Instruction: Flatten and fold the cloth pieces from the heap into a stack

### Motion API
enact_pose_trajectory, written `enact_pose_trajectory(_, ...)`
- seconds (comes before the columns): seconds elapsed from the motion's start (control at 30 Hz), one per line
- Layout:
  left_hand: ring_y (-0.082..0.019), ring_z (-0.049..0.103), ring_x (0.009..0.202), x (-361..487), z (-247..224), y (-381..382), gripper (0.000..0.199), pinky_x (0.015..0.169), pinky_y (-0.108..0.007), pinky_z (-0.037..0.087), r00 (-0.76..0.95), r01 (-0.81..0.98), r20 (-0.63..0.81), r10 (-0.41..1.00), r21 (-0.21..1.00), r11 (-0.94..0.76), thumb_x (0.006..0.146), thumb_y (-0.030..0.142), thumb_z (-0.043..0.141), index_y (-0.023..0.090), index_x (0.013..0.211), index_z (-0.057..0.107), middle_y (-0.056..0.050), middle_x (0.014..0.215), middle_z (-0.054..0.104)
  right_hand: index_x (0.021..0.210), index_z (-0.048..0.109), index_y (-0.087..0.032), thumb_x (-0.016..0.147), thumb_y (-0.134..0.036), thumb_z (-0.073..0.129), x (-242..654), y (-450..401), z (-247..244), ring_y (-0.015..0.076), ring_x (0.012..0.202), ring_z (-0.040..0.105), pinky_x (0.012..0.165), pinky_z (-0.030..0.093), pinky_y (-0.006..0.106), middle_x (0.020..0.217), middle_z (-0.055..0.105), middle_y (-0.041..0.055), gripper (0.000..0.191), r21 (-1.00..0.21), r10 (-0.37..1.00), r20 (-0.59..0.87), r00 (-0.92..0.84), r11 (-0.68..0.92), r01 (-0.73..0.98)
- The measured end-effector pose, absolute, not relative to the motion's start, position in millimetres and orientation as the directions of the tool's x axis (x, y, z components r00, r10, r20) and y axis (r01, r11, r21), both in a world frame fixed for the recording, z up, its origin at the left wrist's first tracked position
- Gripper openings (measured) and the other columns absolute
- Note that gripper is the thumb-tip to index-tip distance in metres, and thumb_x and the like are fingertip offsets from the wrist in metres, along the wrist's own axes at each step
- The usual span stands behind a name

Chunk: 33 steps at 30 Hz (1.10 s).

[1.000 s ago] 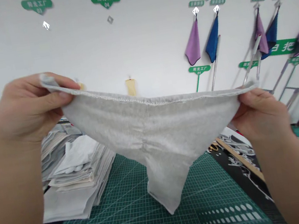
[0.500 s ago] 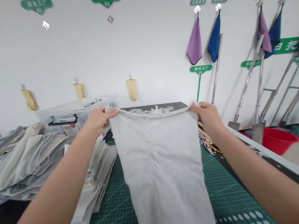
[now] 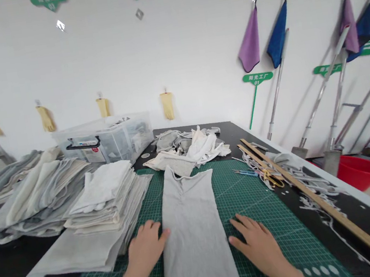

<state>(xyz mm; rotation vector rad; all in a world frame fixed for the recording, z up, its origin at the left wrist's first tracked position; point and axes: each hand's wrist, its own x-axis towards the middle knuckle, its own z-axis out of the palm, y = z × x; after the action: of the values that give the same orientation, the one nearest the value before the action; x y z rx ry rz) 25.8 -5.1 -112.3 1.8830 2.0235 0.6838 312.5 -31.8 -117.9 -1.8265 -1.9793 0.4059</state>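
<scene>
A long light grey piece of knit fabric (image 3: pixel 196 235) lies lengthwise on the green cutting mat (image 3: pixel 238 186), its far edge dipping in the middle and its near end running out of view. My left hand (image 3: pixel 148 246) is open at the fabric's left edge, the thumb touching or just over it. On the other side, my right hand (image 3: pixel 257 241) is open with fingers spread, beside the right edge and over the mat. Neither hand grips anything. Beyond the far edge sits a heap of crumpled grey and white scraps (image 3: pixel 203 147).
Stacked folded cloth (image 3: pixel 109 192) stands left, with a looser garment pile (image 3: pixel 39 194) and a clear plastic box (image 3: pixel 108 141) behind. To the right lie wooden strips (image 3: pixel 305 189), gold-handled scissors (image 3: pixel 272 178) and fabric offcuts (image 3: pixel 321 178). A red bucket (image 3: pixel 362 171) is beyond the table edge.
The fabric, held up by its top corners in both hands, is now laid on the mat. Both hands have let go and come down nearer, fingers open.
</scene>
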Motion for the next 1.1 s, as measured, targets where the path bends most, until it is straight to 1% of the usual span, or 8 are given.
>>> enact_pose_trajectory(0.13, -0.028, 0.035, 0.105, 51, -131, -42, 0.026, 0.092, -0.042, 0.013, -0.193, 0.748, 0.192, 0.962, 0.664, 0.018, 0.06, 0.037, 0.053, 0.022, 0.082, 0.056, -0.009, 0.11, 0.047, 0.104, 0.051, -0.029, 0.068, -0.05, 0.042, 280, -70, -132, 0.0282, 0.114, 0.028, 0.092, 0.006, 0.05, 0.121, 0.041, 0.0027, 0.043, -0.538, 0.992, 0.128, -0.02, 0.087, 0.838)
enact_pose_trajectory(0.23, -0.026, 0.039, 0.1, 68, -129, -47, 0.013, 0.091, -0.038, 0.018, -0.219, 0.579, 0.126, 0.967, 0.815, 0.026, 0.058, 0.031, 0.057, 0.021, 0.066, 0.055, -0.006, 0.098, 0.053, 0.093, 0.056, -0.027, 0.065, -0.043, 0.05, 255, -78, -127, 0.0278, 0.113, 0.03, 0.092, 0.006, 0.048, 0.118, 0.045, 0.0025, 0.034, -0.56, 0.993, 0.113, -0.017, 0.078, 0.825)
enact_pose_trajectory(0.37, -0.021, 0.051, 0.082, 81, -120, -49, 0.013, 0.078, -0.031, 0.035, -0.11, -0.012, -0.107, 0.988, 0.994, 0.106, 0.06, 0.027, 0.058, 0.019, 0.069, 0.054, -0.003, 0.074, 0.059, 0.073, 0.058, -0.021, 0.061, -0.029, 0.054, 242, -76, -116, 0.023, 0.097, 0.044, 0.086, 0.025, 0.037, 0.099, 0.055, 0.0028, 0.014, -0.677, 0.99, 0.099, -0.105, 0.144, 0.722)
enact_pose_trajectory(0.47, -0.018, 0.055, 0.078, 87, -117, -52, 0.022, 0.073, -0.028, 0.04, 0.047, -0.492, -0.267, 0.963, 0.832, 0.255, 0.064, 0.02, 0.056, 0.019, 0.085, 0.053, -0.003, 0.082, 0.061, 0.067, 0.052, -0.018, 0.064, -0.025, 0.048, 246, -74, -116, 0.0149, 0.066, 0.048, 0.063, 0.036, 0.025, 0.068, 0.054, -0.0004, 0.009, -0.825, 0.989, 0.073, -0.127, 0.132, 0.55)
enact_pose_trajectory(0.53, -0.017, 0.056, 0.08, 89, -117, -53, 0.025, 0.074, -0.028, 0.041, 0.108, -0.622, -0.3, 0.948, 0.723, 0.299, 0.065, 0.016, 0.055, 0.018, 0.089, 0.053, -0.004, 0.088, 0.061, 0.066, 0.05, -0.017, 0.066, -0.024, 0.045, 249, -73, -119, 0.0124, 0.059, 0.043, 0.055, 0.034, 0.021, 0.06, 0.047, -0.0027, 0.009, -0.892, 0.993, 0.067, -0.092, 0.101, 0.442)
enact_pose_trajectory(0.77, -0.02, 0.056, 0.084, 85, -122, -48, 0.019, 0.079, -0.032, 0.042, 0.096, -0.707, -0.41, 0.907, 0.613, 0.352, 0.07, 0.017, 0.049, 0.013, 0.087, 0.057, -0.006, 0.088, 0.062, 0.07, 0.053, -0.015, 0.068, -0.027, 0.044, 251, -75, -123, 0.0111, 0.057, 0.038, 0.052, 0.03, 0.02, 0.059, 0.043, -0.003, 0.015, -0.924, 0.994, 0.089, -0.062, 0.106, 0.367)
enact_pose_trajectory(0.97, -0.018, 0.055, 0.088, 85, -124, -49, 0.026, 0.083, -0.03, 0.04, 0.114, -0.726, -0.395, 0.911, 0.593, 0.348, 0.069, 0.016, 0.05, 0.013, 0.094, 0.055, -0.005, 0.087, 0.062, 0.065, 0.051, -0.015, 0.07, -0.028, 0.045, 250, -75, -127, 0.0102, 0.056, 0.036, 0.052, 0.029, 0.019, 0.056, 0.039, -0.0038, 0.015, -0.935, 0.992, 0.104, -0.071, 0.122, 0.334)
enact_pose_trajectory(1.1, -0.019, 0.054, 0.09, 84, -118, -48, 0.03, 0.084, -0.032, 0.039, 0.147, -0.772, -0.413, 0.899, 0.521, 0.365, 0.076, 0.025, 0.039, 0.016, 0.1, 0.053, -0.005, 0.087, 0.063, 0.067, 0.052, -0.015, 0.07, -0.035, 0.045, 252, -74, -131, 0.0106, 0.057, 0.038, 0.052, 0.031, 0.02, 0.058, 0.042, -0.0029, 0.022, -0.975, 0.997, 0.073, -0.023, 0.076, 0.21)
